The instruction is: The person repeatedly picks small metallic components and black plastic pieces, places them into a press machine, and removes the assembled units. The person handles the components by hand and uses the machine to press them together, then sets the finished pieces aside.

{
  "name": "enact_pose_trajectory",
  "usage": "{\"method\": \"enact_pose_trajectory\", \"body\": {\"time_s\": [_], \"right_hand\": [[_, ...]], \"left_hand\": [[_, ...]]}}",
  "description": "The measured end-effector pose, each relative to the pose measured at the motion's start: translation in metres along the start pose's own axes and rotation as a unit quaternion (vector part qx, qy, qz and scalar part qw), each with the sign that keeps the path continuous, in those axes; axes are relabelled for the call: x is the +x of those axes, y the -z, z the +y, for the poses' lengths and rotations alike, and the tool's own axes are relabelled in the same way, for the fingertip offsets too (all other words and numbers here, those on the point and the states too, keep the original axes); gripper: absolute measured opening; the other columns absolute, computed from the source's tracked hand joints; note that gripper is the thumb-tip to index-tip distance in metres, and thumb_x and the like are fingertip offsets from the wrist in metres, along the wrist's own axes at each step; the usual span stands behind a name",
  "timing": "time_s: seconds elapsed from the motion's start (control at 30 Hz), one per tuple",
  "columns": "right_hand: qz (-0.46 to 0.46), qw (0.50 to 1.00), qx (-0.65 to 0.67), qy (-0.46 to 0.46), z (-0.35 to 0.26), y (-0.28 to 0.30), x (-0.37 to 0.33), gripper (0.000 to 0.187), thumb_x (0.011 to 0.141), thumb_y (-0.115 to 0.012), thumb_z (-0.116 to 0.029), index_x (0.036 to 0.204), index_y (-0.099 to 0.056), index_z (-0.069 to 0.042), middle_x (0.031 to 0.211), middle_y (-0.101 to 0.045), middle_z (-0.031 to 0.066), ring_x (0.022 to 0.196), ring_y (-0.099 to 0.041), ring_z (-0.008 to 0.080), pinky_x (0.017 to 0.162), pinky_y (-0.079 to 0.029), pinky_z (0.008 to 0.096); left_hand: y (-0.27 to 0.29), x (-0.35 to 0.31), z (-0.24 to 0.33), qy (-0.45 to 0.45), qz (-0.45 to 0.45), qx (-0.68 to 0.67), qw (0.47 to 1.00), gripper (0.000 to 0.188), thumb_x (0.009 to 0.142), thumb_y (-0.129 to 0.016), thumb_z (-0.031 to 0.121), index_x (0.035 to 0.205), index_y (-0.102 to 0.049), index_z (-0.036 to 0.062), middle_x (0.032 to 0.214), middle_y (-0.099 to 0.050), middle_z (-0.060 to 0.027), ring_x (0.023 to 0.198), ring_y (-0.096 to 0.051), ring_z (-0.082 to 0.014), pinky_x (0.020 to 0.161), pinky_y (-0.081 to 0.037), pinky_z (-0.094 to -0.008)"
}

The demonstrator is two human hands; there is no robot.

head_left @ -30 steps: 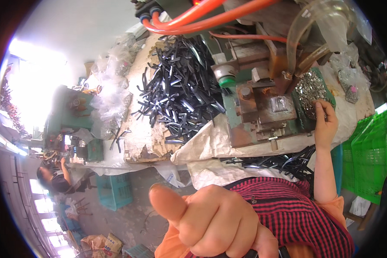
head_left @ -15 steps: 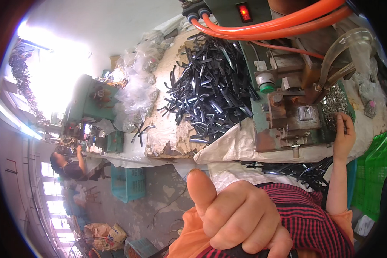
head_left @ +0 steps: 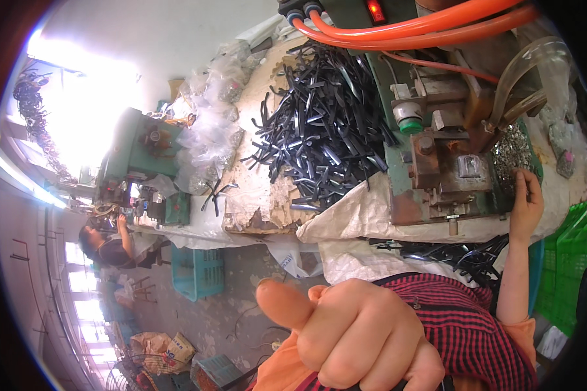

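Note:
Close in front, at the lower middle, is my left hand (head_left: 365,335), its fingers curled in and its thumb sticking out to the left. Whatever its palm may hold is hidden. My right hand (head_left: 528,202) reaches up at the right side of a green bench machine (head_left: 437,169) with rusty metal blocks. Its fingertips are drawn together at the edge of a heap of small shiny metal pieces (head_left: 512,153); anything pinched there is too small to make out. Left of the machine lies a big pile of dark, glossy strips (head_left: 326,130).
Orange hoses (head_left: 411,36) arch over the machine. More dark strips (head_left: 450,254) lie below the bench edge, and clear plastic bags (head_left: 209,137) sit farther left. A teal crate (head_left: 197,270) stands on the floor. Another person (head_left: 107,244) sits at a second machine (head_left: 140,169).
My left thumb has swung lower and to the left, while the fingers stay curled. My right hand stays by the metal pieces. The whole view has shifted slightly.

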State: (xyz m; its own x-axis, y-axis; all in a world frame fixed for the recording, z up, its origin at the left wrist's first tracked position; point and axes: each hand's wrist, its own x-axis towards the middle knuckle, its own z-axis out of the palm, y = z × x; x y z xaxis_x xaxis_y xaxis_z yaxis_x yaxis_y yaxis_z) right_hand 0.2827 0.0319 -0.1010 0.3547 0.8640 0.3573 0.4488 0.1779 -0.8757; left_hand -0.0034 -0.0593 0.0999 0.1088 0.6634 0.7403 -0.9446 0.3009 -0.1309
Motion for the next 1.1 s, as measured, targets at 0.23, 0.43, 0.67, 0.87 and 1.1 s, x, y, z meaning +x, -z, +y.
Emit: {"method": "enact_pose_trajectory", "body": {"time_s": [0.23, 0.43, 0.67, 0.87, 1.1], "right_hand": [[0.000, 1.000, 0.007, -0.019, 0.002, -0.001, -0.002, 0.017, 0.103, -0.064, -0.014, 0.106, -0.071, 0.000, 0.104, -0.073, 0.0052, 0.099, -0.064, 0.0121, 0.092, -0.048, 0.0270], [-0.002, 1.000, 0.014, -0.024, -0.017, 0.000, -0.003, 0.015, 0.102, -0.064, -0.012, 0.105, -0.072, 0.000, 0.101, -0.073, 0.0050, 0.097, -0.064, 0.0119, 0.090, -0.048, 0.0267], [0.016, 0.984, 0.177, -0.021, -0.083, 0.012, -0.009, 0.016, 0.101, -0.060, -0.009, 0.105, -0.071, 0.002, 0.104, -0.073, 0.0077, 0.101, -0.065, 0.0162, 0.098, -0.048, 0.0326], [-0.060, 0.945, 0.235, 0.219, -0.176, 0.013, 0.005, 0.013, 0.095, -0.062, -0.002, 0.102, -0.073, -0.001, 0.104, -0.074, 0.0106, 0.104, -0.067, 0.0234, 0.106, -0.045, 0.0436], [0.005, 0.956, 0.122, 0.265, -0.174, -0.013, 0.011, 0.010, 0.094, -0.063, -0.003, 0.098, -0.071, 0.001, 0.099, -0.073, 0.0143, 0.096, -0.068, 0.0267, 0.097, -0.050, 0.0408]], "left_hand": [[0.021, 0.007, -0.002, -0.088, 0.024, 0.082, 0.992, 0.075, 0.113, -0.029, 0.051, 0.049, -0.044, 0.0150, 0.052, -0.055, -0.0025, 0.045, -0.036, -0.0081, 0.062, -0.048, -0.0316], [0.047, -0.008, 0.039, -0.146, 0.205, 0.186, 0.950, 0.079, 0.113, -0.016, 0.053, 0.043, -0.032, 0.0199, 0.043, -0.042, 0.0032, 0.047, -0.027, -0.0112, 0.081, -0.037, -0.0306], [0.059, -0.017, 0.031, -0.011, 0.200, 0.510, 0.837, 0.086, 0.112, 0.001, 0.050, 0.041, -0.032, 0.0156, 0.043, -0.041, -0.0043, 0.045, -0.036, -0.0228, 0.103, -0.043, -0.0564], [0.072, -0.001, -0.011, 0.142, 0.030, 0.731, 0.667, 0.086, 0.110, -0.008, 0.057, 0.045, -0.039, 0.0101, 0.046, -0.043, -0.0021, 0.044, -0.043, -0.0177, 0.098, -0.053, -0.0580], [0.084, -0.012, -0.035, 0.130, -0.178, 0.782, 0.583, 0.041, 0.101, -0.051, 0.026, 0.065, -0.055, 0.0068, 0.065, -0.052, -0.0079, 0.054, -0.050, -0.0263, 0.098, -0.054, -0.0601]]}}
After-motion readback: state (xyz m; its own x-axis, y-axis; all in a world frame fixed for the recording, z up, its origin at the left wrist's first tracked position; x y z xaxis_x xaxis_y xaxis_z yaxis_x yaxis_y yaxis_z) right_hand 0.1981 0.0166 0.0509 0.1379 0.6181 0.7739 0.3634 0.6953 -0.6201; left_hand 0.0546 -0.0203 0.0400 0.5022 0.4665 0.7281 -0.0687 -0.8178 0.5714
